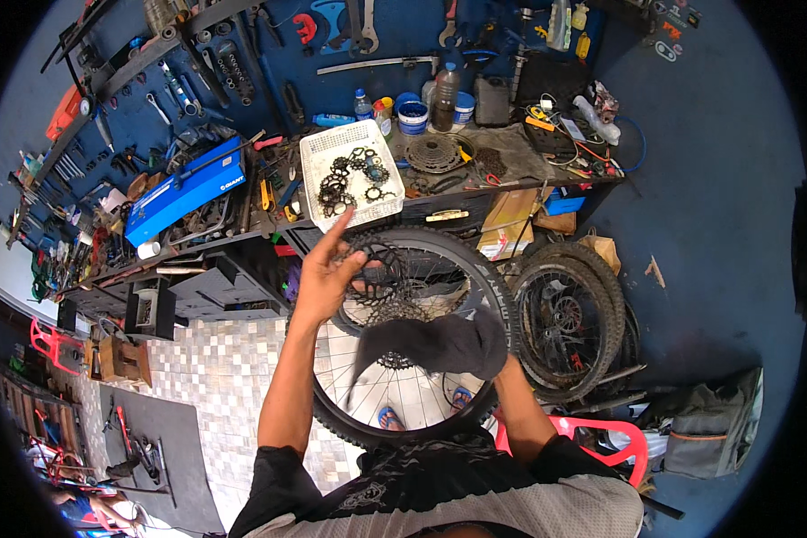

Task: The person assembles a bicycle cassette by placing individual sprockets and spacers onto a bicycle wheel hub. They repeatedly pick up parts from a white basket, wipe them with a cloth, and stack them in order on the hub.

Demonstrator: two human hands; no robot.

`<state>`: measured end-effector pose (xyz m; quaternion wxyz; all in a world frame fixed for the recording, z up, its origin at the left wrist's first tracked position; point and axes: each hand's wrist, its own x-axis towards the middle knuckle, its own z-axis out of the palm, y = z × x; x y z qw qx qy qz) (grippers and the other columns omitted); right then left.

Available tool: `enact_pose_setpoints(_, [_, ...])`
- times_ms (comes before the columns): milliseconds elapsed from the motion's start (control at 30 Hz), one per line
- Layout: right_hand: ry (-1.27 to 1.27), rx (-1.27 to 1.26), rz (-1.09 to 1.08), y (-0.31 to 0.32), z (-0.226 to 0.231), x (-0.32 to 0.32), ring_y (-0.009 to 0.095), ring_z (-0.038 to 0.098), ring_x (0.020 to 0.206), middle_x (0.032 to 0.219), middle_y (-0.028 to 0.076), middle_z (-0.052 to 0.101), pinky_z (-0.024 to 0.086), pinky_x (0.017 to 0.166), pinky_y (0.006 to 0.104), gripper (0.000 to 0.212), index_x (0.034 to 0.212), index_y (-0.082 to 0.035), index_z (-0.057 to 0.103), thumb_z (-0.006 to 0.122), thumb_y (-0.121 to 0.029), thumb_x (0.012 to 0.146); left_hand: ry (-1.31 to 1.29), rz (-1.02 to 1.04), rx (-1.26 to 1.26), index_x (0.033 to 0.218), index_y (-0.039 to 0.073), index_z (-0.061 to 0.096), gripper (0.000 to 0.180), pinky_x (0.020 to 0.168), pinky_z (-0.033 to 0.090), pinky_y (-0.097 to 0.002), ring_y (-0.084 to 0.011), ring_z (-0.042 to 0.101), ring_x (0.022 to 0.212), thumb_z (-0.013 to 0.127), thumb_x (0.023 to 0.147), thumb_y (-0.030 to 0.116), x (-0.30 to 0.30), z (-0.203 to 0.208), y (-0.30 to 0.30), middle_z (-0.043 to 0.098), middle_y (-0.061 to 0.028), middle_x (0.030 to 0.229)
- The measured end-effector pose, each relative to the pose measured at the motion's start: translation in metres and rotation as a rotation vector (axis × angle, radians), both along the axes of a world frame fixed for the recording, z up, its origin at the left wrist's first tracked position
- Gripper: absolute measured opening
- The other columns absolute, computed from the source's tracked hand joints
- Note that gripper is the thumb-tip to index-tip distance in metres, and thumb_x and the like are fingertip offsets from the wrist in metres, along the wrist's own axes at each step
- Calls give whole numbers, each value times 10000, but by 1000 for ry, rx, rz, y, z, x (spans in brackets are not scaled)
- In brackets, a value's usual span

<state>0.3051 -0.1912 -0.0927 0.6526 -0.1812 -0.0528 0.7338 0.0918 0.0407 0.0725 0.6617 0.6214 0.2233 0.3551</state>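
**Left hand (325,280) at the sprocket, right hand (511,372) under cloth**

The relation which matters most, I judge, is between the left fingers and the dark toothed sprocket (384,272). It lies just to the right of the left thumb, in front of the spoked wheel (504,314) and below the front edge of the table (520,170). It is round, so it has no long axis. The left hand is clearly the nearer one.

The left forearm reaches upward, with the index finger stretched toward the front edge of the white tray (368,215). The thumb and other fingers are bent at the sprocket's rim; I cannot tell if they grip it firmly.

The right forearm comes from the lower right. Its hand is covered by the dark cloth (430,345), whose long axis runs from left to right across the wheel. These fingers are hidden, so their state I cannot tell.
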Motion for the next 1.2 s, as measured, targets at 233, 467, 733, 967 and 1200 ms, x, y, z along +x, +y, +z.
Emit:
enact_pose_setpoints(233, [-783, 36, -319, 17, 62, -22, 323, 696, 1075, 1116, 155, 733, 529, 969, 428, 328, 1197, -26, 705, 702, -207, 924, -64, 112, -102, 1448, 5, 529, 463, 695, 646, -292, -271, 743, 1020, 631, 997, -13, -6, -21, -31, 677, -143, 1214])
enact_pose_setpoints(467, [-1828, -150, -558, 106, 75, -59, 361, 728, 771, 776, 206, 727, 549, 751, 436, 301, 831, 65, 701, 624, -214, 914, 59, 288, 194, 1289, -41, 651, 315, 747, 545, -222, -97, 661, 891, 680, 978, -4, 12, -54, -68, 686, -75, 1072])
enact_pose_setpoints(733, [-650, -567, -957, 174, 63, -4, 339, 703, 708, 812, 184, 715, 550, 671, 476, 509, 889, 75, 666, 531, -391, 1041, -135, 326, -317, 1110, 37, 607, 104, 607, 575, -257, -196, 744, 882, 639, 1029, 94, -6, -55, -94, 660, -49, 938])
enact_pose_setpoints(967, [-540, -73, -535, 117, 76, -33, 328, 701, 993, 1159, 157, 695, 576, 844, 482, 353, 1197, -10, 608, 583, -330, 1050, -429, 391, -406, 1013, 67, 605, 65, 736, 603, -308, -222, 737, 988, 667, 1009, 85, 2, -74, -79, 748, -130, 1080])
enact_pose_setpoints(1200, [-1492, 118, -880, 132, 96, -51, 333, 711, 891, 980, 183, 740, 520, 791, 381, 281, 1050, 30, 695, 587, -229, 1055, 196, 241, 154, 1255, -31, 679, 346, 940, 515, -276, -120, 665, 1031, 663, 912, -66, -14, -61, -73, 755, -56, 1097])
